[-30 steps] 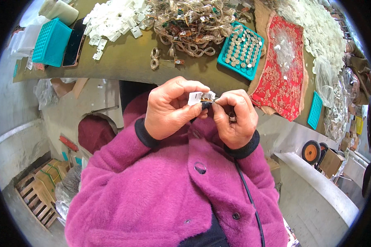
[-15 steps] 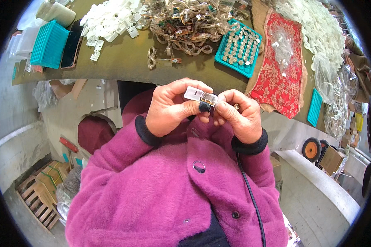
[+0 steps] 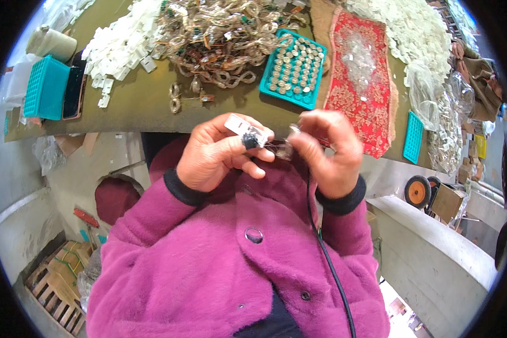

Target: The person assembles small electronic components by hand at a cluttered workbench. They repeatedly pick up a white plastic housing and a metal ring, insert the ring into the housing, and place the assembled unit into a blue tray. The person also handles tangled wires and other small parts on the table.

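Observation:
My left hand (image 3: 205,155) grips a small white plastic case (image 3: 238,124) between thumb and fingers, in front of the table's edge. A dark wrap (image 3: 249,141) covers the tip of my left thumb. Just to the right, my right hand (image 3: 333,160) pinches part of a thin, shiny wire coil (image 3: 284,151), its fingers slightly blurred. Thin strands run between the two hands, close to the case. Where they join the case is too small to make out.
On the table lie white plastic cases (image 3: 121,42), tangled wire coils (image 3: 214,48), a teal tray (image 3: 287,99) of coin cells and a red patterned cloth (image 3: 349,107). Stacked teal trays (image 3: 46,90) and a phone (image 3: 73,93) are at left. A black cable (image 3: 329,253) crosses my coat.
My hands have moved apart. The left, with the white case, shifted left; the right lifted slightly, and the wire coil now shows between them. The whole view has shifted a little.

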Tool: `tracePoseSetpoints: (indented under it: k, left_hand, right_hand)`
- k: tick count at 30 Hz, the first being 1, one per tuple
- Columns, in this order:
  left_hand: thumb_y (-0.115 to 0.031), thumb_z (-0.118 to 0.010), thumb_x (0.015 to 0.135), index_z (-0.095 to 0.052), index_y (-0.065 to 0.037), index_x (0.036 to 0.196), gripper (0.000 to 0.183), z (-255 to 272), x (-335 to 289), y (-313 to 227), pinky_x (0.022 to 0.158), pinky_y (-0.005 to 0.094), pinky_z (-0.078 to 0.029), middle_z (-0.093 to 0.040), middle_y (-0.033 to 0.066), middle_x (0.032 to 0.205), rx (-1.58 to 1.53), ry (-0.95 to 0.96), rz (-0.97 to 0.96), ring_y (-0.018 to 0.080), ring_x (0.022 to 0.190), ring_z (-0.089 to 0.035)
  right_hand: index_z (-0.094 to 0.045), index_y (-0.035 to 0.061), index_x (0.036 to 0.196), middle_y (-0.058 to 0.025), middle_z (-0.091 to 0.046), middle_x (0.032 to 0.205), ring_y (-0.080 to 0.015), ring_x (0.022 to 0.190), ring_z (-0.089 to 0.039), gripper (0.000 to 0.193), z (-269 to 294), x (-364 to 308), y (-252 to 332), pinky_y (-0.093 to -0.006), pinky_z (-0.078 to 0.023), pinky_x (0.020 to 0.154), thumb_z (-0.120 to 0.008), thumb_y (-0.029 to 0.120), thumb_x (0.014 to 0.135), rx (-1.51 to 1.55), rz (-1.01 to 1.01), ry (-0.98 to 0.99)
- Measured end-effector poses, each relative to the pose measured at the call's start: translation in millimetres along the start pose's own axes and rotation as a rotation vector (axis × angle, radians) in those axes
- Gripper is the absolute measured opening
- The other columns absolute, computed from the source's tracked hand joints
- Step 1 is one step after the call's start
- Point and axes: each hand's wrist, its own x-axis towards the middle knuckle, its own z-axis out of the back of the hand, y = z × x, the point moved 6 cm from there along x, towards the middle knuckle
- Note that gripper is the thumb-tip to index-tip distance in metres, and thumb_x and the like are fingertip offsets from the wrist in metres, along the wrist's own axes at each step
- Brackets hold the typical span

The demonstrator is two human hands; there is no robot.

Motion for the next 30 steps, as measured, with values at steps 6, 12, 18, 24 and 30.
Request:
tracePoseSetpoints:
  k: [6,12,18,24,30]
  left_hand:
    - [-0.009,-0.065,0.097,-0.063,0.002,0.125,0.031,-5.6,9.0,-6.6,0.075,0.0373,-0.065,-0.069,0.0198,0.119,0.073,0.02,-0.002,0.0259,0.095,-0.073]
    - [-0.005,-0.064,0.096,-0.067,0.001,0.124,0.029,-0.5,12.1,-10.9,0.067,0.0287,-0.057,-0.072,0.0134,0.108,0.153,-0.05,-0.025,0.0169,0.081,-0.068]
    - [0.007,-0.053,0.086,-0.069,0.001,0.112,0.031,-0.2,17.9,-14.2,0.057,0.0258,-0.048,-0.072,0.0113,0.099,0.174,-0.024,-0.115,0.0127,0.067,-0.059]
    - [-0.001,-0.062,0.092,-0.069,0.001,0.118,0.027,4.1,15.3,-7.2,0.062,0.0263,-0.052,-0.072,0.0106,0.102,0.144,-0.068,-0.035,0.0136,0.074,-0.064]
    - [-0.003,-0.07,0.096,-0.062,0.003,0.135,0.041,0.7,12.6,-2.8,0.079,0.0326,-0.063,-0.07,0.0116,0.117,0.164,-0.012,-0.069,0.0177,0.098,-0.07]
  right_hand:
    - [-0.072,0.0046,0.102,-0.0126,-0.067,0.096,-0.0327,0.092,-0.066,0.023,7.4,51.1,-27.2,-0.0423,-0.054,0.08,-0.079,0.018,0.085,-0.533,0.197,-0.053]
    - [-0.074,0.0037,0.1,-0.0127,-0.067,0.093,-0.0302,0.084,-0.068,0.016,-4.0,52.0,-25.6,-0.0385,-0.055,0.076,-0.078,0.008,0.086,-0.534,0.248,-0.009]
    - [-0.067,0.0023,0.105,-0.0152,-0.064,0.094,-0.0335,0.084,-0.066,0.018,-10.0,53.3,-24.6,-0.0418,-0.055,0.074,-0.074,0.007,0.089,-0.723,0.393,0.04]
    - [-0.059,0.0028,0.1,-0.0152,-0.059,0.091,-0.0329,0.082,-0.064,0.014,-10.8,55.3,-30.7,-0.0421,-0.056,0.071,-0.067,0.004,0.089,-0.798,0.45,0.079]
    - [-0.06,0.0028,0.098,-0.0155,-0.06,0.088,-0.0324,0.08,-0.065,0.013,-6.4,62.5,-20.0,-0.0409,-0.056,0.07,-0.067,0.002,0.087,-0.693,0.44,0.022]
